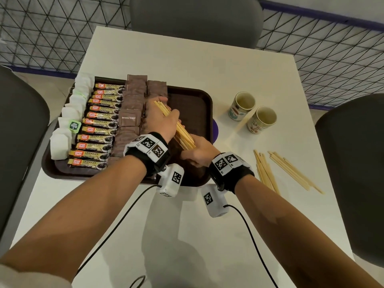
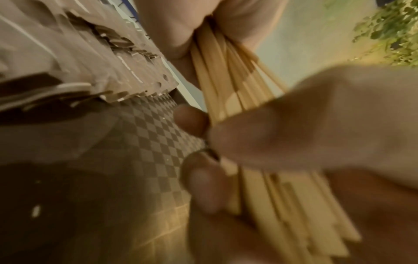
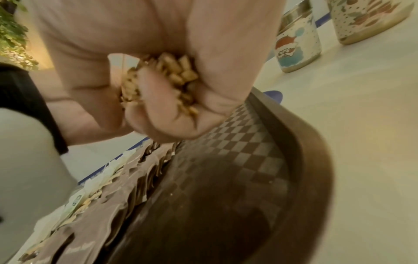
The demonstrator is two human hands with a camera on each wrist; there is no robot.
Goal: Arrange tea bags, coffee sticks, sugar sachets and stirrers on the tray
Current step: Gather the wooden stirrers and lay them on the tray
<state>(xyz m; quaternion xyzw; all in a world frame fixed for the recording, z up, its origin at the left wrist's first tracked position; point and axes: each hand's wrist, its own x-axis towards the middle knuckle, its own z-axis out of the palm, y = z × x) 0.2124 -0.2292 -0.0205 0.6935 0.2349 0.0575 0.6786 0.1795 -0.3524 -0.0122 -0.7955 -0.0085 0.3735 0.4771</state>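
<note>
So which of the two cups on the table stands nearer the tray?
The cup with the red-and-blue figure: it stands farther from the person and closer to the tray; the leaf-patterned cup sits right of it.

Tray: dark brown, right part bare.
Tea bags: white, column at left edge.
Coffee sticks: overlapping column.
Sugar sachets: brown, two columns.
Stirrers: wooden bundle, above tray.
Loose stirrers: on table, right of tray.

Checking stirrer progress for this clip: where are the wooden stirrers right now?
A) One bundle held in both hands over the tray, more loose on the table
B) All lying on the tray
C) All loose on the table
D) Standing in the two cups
A: both the left hand and right hand grip a stirrer bundle above the tray, while loose stirrers lie on the table.
</note>
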